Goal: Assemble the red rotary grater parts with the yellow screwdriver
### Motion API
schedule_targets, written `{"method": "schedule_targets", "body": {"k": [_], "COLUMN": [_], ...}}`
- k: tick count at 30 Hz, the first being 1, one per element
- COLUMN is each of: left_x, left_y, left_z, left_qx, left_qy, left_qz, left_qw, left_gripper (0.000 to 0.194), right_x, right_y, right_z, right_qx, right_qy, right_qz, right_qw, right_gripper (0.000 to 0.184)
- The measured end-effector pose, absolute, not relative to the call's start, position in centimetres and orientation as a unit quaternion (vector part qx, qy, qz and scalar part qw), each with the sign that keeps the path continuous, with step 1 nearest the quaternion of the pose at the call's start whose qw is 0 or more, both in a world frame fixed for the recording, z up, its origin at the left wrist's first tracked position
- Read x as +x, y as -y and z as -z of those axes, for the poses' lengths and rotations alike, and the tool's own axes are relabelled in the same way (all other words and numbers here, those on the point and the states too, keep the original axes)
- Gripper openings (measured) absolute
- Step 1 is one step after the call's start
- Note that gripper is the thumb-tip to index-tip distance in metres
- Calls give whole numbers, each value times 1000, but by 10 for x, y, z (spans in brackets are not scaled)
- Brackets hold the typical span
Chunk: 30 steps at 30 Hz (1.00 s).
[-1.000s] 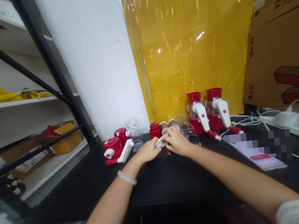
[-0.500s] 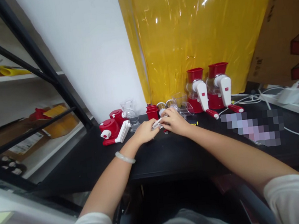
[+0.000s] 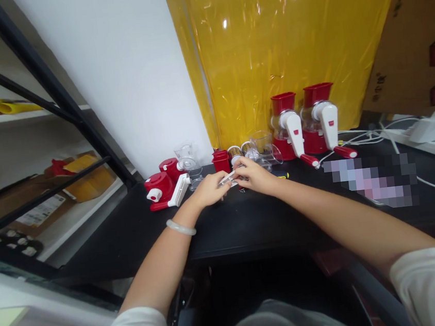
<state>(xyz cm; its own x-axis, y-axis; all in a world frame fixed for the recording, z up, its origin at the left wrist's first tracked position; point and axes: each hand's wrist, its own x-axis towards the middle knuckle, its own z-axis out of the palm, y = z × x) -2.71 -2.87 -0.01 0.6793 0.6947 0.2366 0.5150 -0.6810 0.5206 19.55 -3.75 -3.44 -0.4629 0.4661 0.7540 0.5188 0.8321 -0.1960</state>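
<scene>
Over the black table, my left hand and my right hand meet, both closed on one narrow white plastic part. My fingers cover most of the part, so its full shape is hidden. Just behind my hands are a red hopper piece, ribbed grater drums and clear plastic housings. To the left lie red grater bases, one with a white crank handle. A yellow-tipped tool shows partly behind my right wrist.
Two assembled red and white rotary graters stand at the back right. White cables and a power strip lie farther right, near a pixelated patch. A black-framed shelf rises at the left, and a yellow plastic sheet hangs behind.
Both hands stay together on the white part, with a slight shift in the fingers and the part's angle. The camera view has tilted a little.
</scene>
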Motion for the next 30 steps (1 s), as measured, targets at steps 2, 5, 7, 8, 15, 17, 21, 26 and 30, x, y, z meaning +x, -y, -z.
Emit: {"method": "schedule_targets", "body": {"k": [2,5,7,8,15,17,21,26,30], "left_x": [-27,-27,-26,-26,-24,-24,-24,-24,-23], "left_y": [29,30,31,31,35,35,33,30,30], "left_z": [0,-1,-2,-3,-5,-5,-4,-2,-2], "left_qx": [892,892,891,891,890,889,886,886,888], "left_qy": [-337,-341,-347,-350,-372,-376,-389,-397,-398], "left_qz": [-213,-211,-210,-211,-210,-206,-207,-203,-196], "left_qw": [213,211,203,196,160,159,147,127,119], "left_gripper": [17,18,18,17,20,21,21,18,19], "right_x": [196,195,194,194,193,193,193,189,187], "right_y": [38,37,37,37,42,45,49,51,50], "right_z": [34,35,36,36,35,34,32,30,31], "right_qx": [-285,-279,-278,-280,-309,-313,-323,-338,-341], "right_qy": [855,857,855,854,850,851,849,844,845], "right_qz": [26,28,36,40,88,98,119,143,155], "right_qw": [432,433,436,437,419,411,401,392,381], "right_gripper": [8,8,8,8,8,8,12,10,8]}}
